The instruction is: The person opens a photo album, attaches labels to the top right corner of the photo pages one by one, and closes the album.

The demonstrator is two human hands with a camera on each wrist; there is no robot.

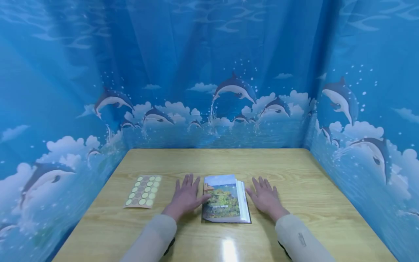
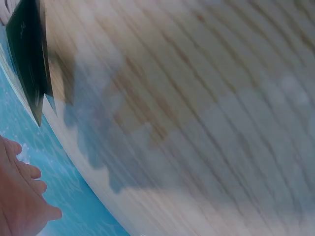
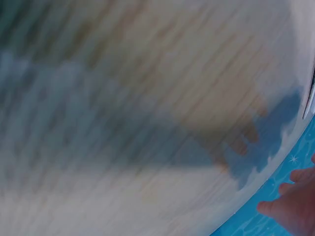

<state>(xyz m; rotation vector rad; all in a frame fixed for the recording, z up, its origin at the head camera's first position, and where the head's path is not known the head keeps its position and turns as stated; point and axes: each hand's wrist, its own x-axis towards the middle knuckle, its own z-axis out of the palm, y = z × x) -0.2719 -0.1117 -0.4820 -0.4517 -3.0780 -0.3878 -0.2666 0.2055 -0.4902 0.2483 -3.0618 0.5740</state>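
A photo album [image 1: 221, 203] with a seaside garden picture on its cover lies in the middle of the table, its page edges showing on the right. Left of it is my left hand [image 1: 186, 196], fingers spread and thumb overlapping the cover's left edge in the head view. My right hand [image 1: 266, 198], likewise spread and holding nothing, is just beyond the album's right side. In the left wrist view the hand [image 2: 22, 196] shows at the lower left, below a dark album cover [image 2: 27, 59]. The right wrist view catches the hand [image 3: 295, 201] at its lower right.
A sheet of round pale yellow stickers [image 1: 144, 191], with several rounds of a browner tone, lies on the left of the wooden table [image 1: 294, 233]. Blue dolphin-print curtains [image 1: 183, 72] hang behind and along both sides of the table.
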